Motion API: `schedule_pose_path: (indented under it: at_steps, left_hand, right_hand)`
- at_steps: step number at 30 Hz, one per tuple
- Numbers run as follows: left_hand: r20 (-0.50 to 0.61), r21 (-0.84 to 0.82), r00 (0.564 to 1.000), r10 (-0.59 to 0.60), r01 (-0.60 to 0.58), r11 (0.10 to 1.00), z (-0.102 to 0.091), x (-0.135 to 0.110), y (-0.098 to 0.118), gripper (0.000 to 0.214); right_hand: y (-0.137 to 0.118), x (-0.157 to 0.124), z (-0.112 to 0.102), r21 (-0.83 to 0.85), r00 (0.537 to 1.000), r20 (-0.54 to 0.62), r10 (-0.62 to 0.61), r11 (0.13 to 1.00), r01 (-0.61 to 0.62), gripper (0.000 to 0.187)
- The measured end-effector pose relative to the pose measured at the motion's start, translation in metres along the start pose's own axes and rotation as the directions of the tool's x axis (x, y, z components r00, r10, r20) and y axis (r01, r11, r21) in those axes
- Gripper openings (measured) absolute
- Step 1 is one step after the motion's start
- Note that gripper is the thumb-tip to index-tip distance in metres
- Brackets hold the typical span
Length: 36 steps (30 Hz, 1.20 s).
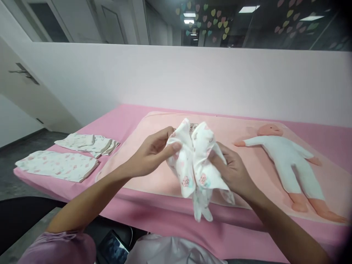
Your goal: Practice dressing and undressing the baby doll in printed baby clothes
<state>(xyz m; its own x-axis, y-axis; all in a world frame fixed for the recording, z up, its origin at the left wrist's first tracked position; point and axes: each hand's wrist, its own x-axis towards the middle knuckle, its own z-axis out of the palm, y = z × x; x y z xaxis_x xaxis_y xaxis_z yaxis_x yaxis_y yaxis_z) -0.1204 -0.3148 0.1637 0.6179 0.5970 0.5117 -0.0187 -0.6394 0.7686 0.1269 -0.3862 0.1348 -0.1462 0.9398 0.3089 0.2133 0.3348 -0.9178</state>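
Note:
Between my hands hangs a small white baby garment [187, 161] with a pink and blue print, bunched up above the near edge of the pink table. My left hand [154, 152] grips its left side, thumb on top of the cloth. On the other side my right hand [231, 167] is closed round the fabric, and some of its fingers are hidden by the folds. The garment's lower ends dangle free below both hands. A baby doll [286, 161] in a white suit lies on its back to the right, apart from my right hand.
A peach mat [154, 124] covers much of the pink table [123, 112]. At the table's left end lie a folded printed cloth [57, 165] and a stack of folded baby clothes [88, 143]. Behind rises a white wall [176, 77] with a window above. A dark-screened device [112, 249] sits below the near edge.

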Motion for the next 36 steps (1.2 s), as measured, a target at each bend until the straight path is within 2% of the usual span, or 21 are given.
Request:
schedule_pose_path:
  at_steps: [2,4,6,8,9,11,12,13,14,16,20,22,24,28,31,34,35,36]
  left_hand:
    - [-0.027,0.074,0.995,-0.092,0.094,0.993,-0.004,0.017,-0.007,0.029]
    - [-0.019,0.173,0.973,-0.231,0.23,0.958,-0.013,0.042,-0.032,0.037]
    - [-0.008,0.274,0.932,-0.363,0.352,0.895,-0.023,0.069,-0.074,0.045]
    - [-0.007,0.399,0.891,-0.454,0.418,0.816,-0.033,0.088,-0.126,0.052]
    - [0.035,0.492,0.845,-0.534,0.451,0.745,-0.036,0.093,-0.152,0.056]
    - [0.132,0.665,0.699,-0.702,0.463,0.586,-0.043,0.094,-0.197,0.064]
    - [0.145,0.712,0.643,-0.752,0.46,0.53,-0.046,0.09,-0.216,0.068]
    - [0.141,0.732,0.612,-0.778,0.464,0.498,-0.049,0.085,-0.231,0.071]
    - [0.125,0.731,0.607,-0.785,0.478,0.487,-0.051,0.078,-0.242,0.074]
    - [0.083,0.691,0.633,-0.77,0.52,0.502,-0.058,0.066,-0.257,0.074]
    - [0.008,0.569,0.674,-0.739,0.604,0.558,-0.078,0.056,-0.265,0.067]
    - [-0.032,0.51,0.677,-0.735,0.643,0.571,-0.095,0.056,-0.265,0.065]
    - [-0.069,0.492,0.655,-0.753,0.679,0.545,-0.116,0.058,-0.266,0.063]
    - [-0.135,0.5,0.586,-0.799,0.737,0.456,-0.151,0.066,-0.273,0.056]
    - [-0.141,0.501,0.583,-0.8,0.739,0.451,-0.157,0.074,-0.285,0.054]
    - [-0.173,0.577,0.61,-0.773,0.699,0.423,-0.147,0.078,-0.297,0.051]
    - [-0.215,0.636,0.639,-0.739,0.666,0.39,-0.141,0.079,-0.3,0.049]
    - [-0.258,0.702,0.685,-0.681,0.617,0.355,-0.134,0.079,-0.301,0.047]
  right_hand:
    - [0.008,0.003,-0.024,-0.078,0.991,-0.137,-0.004,0.997,-0.007,0.032]
    - [0.027,0.017,-0.057,-0.232,0.962,-0.274,-0.009,0.971,-0.057,0.033]
    - [0.058,0.037,-0.095,-0.424,0.943,-0.334,0.012,0.891,-0.162,0.038]
    - [0.098,0.055,-0.131,-0.602,0.943,-0.314,0.112,0.744,-0.289,0.041]
    - [0.119,0.06,-0.147,-0.678,0.94,-0.281,0.194,0.653,-0.337,0.041]
    - [0.158,0.06,-0.173,-0.777,0.907,-0.207,0.366,0.502,-0.38,0.043]
    - [0.175,0.055,-0.184,-0.8,0.885,-0.185,0.426,0.458,-0.388,0.044]
    - [0.189,0.049,-0.192,-0.808,0.866,-0.172,0.469,0.436,-0.397,0.046]
    - [0.199,0.041,-0.2,-0.802,0.852,-0.17,0.495,0.433,-0.412,0.047]
    - [0.213,0.028,-0.212,-0.759,0.835,-0.178,0.521,0.467,-0.453,0.048]
    - [0.218,0.022,-0.232,-0.599,0.848,-0.195,0.492,0.625,-0.5,0.046]
    - [0.215,0.027,-0.24,-0.53,0.859,-0.228,0.458,0.682,-0.504,0.049]
    - [0.212,0.034,-0.247,-0.493,0.849,-0.287,0.443,0.692,-0.527,0.051]
    - [0.213,0.054,-0.248,-0.542,0.817,-0.359,0.452,0.612,-0.577,0.051]
    - [0.223,0.07,-0.236,-0.631,0.833,-0.356,0.423,0.549,-0.548,0.043]
    - [0.234,0.077,-0.219,-0.782,0.882,-0.323,0.343,0.427,-0.453,0.03]
    - [0.235,0.076,-0.212,-0.835,0.903,-0.324,0.283,0.363,-0.414,0.027]
    - [0.235,0.074,-0.202,-0.877,0.923,-0.327,0.205,0.299,-0.377,0.026]
